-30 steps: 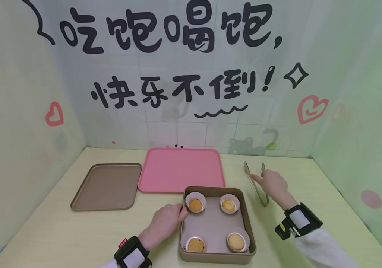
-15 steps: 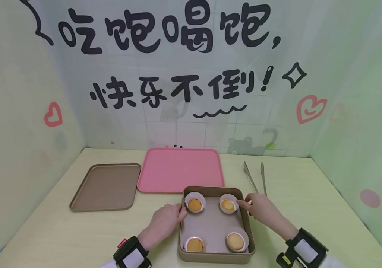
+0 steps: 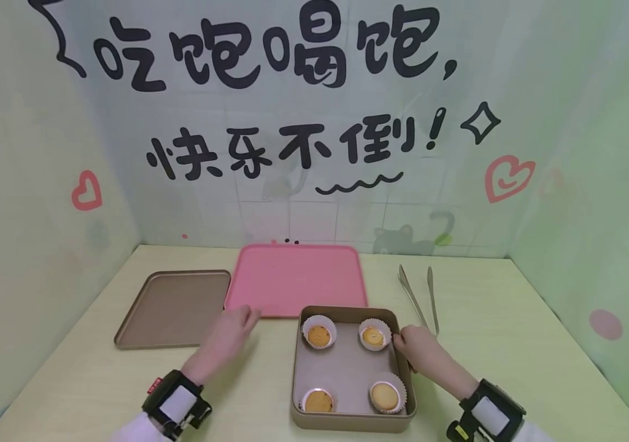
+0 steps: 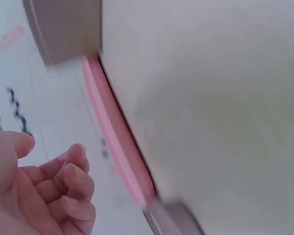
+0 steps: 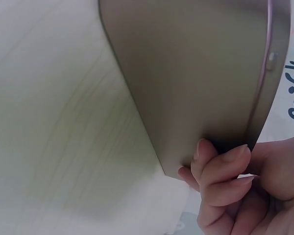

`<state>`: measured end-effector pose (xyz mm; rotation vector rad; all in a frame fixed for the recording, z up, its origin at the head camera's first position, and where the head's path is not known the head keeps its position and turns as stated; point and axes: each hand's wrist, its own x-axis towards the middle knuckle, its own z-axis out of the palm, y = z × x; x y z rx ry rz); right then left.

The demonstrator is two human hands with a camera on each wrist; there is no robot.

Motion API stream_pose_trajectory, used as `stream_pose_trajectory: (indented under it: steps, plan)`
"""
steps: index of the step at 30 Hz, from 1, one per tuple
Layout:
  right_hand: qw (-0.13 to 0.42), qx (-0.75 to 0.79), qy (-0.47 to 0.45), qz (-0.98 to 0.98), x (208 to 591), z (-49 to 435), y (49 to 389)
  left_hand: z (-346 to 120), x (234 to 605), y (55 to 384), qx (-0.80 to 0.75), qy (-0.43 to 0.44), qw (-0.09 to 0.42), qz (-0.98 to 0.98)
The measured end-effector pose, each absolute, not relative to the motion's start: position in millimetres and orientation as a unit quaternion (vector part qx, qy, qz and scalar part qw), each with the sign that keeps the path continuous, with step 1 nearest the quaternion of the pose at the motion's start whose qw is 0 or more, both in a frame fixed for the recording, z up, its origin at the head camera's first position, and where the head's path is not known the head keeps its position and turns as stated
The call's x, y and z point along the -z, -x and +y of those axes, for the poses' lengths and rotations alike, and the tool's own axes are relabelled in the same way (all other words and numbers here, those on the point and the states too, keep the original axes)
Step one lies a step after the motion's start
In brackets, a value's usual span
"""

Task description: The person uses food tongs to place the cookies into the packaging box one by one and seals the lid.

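A deep brown baking pan (image 3: 354,422) sits at the front middle of the table, with several small round cookies, such as the far-left one (image 3: 318,335), in white paper cups near its corners. My right hand (image 3: 430,355) holds the pan's right wall; in the right wrist view the curled fingers (image 5: 224,171) lie against its outer side and the thumb is at the rim. Over the near right corner of the flat brown tray (image 3: 176,307), my left hand (image 3: 224,339) hovers with loosely bent fingers. The left wrist view shows nothing between those fingers.
A pink tray (image 3: 297,279) lies behind the pan, beside the flat brown tray. Metal tongs (image 3: 415,299) rest on the table to the right, their tips pointing to the back wall. Printed wall sheets enclose the table (image 3: 491,319) at the back and sides.
My right hand has come from the tongs to the pan's right wall and grips it. My left hand has let go of the pan's left wall and moved left towards the flat tray.
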<state>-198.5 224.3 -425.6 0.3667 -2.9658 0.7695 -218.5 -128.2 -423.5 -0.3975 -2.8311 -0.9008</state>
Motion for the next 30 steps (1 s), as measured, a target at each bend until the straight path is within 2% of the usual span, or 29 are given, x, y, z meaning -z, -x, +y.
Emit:
stream_pose_trajectory:
  steps: [9, 14, 20, 30]
  plan:
    - [0.051, -0.225, -0.121, -0.966, 426, 222, 201, -261, 425, 232, 0.178, 0.003, 0.090, -0.980]
    - [0.039, -0.228, -0.118, -0.966, 426, 221, 200, -312, 431, 227, 0.171, -0.096, 0.036, -0.980]
    - [0.035, -0.225, -0.113, -0.967, 424, 222, 199, -331, 439, 224, 0.180, -0.117, -0.045, -0.976]
    - [0.033, -0.240, -0.128, -0.962, 424, 223, 199, -333, 442, 224, 0.173, -0.098, -0.075, -0.977]
